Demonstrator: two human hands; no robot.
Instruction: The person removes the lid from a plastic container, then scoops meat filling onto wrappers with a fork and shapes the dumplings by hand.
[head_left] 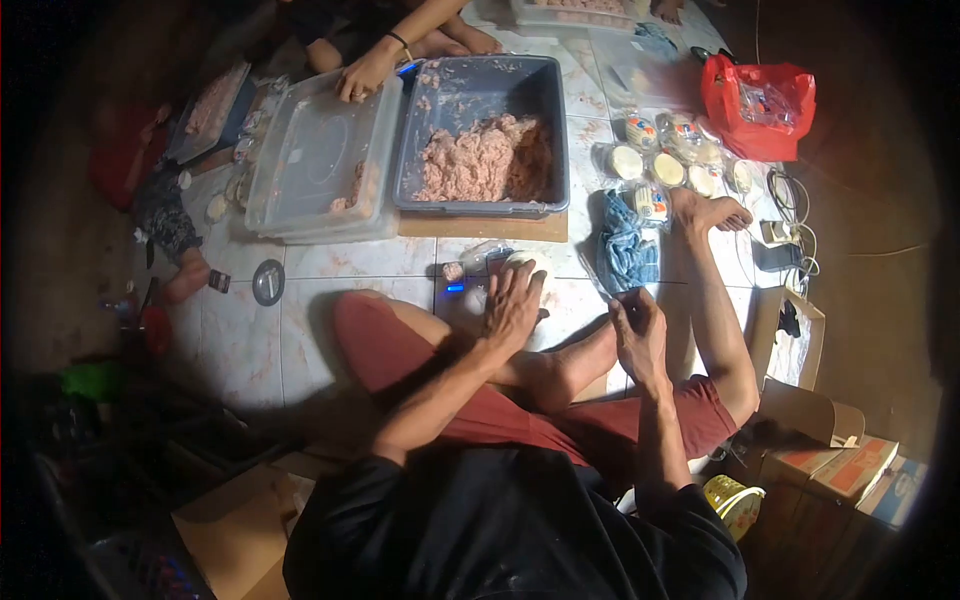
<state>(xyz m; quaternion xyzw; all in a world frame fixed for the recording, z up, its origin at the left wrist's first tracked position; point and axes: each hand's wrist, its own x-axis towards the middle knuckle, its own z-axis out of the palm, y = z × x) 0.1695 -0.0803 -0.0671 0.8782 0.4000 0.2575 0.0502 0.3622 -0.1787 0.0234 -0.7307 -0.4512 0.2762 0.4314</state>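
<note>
Left grip (514, 302) beside clear plastic (482, 256); right grip (642, 332) near blue cloth (628, 248).

Black top (500, 530), reddish shorts (505, 422)

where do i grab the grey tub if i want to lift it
Probably by the rim at its left and right walls, coming from the near side. The grey tub is wide and open-topped, and the mince is heaped toward the near end, so gripping nearer that end should balance better. The clear bin sits close along its left, so finger room may be tight there.
</note>
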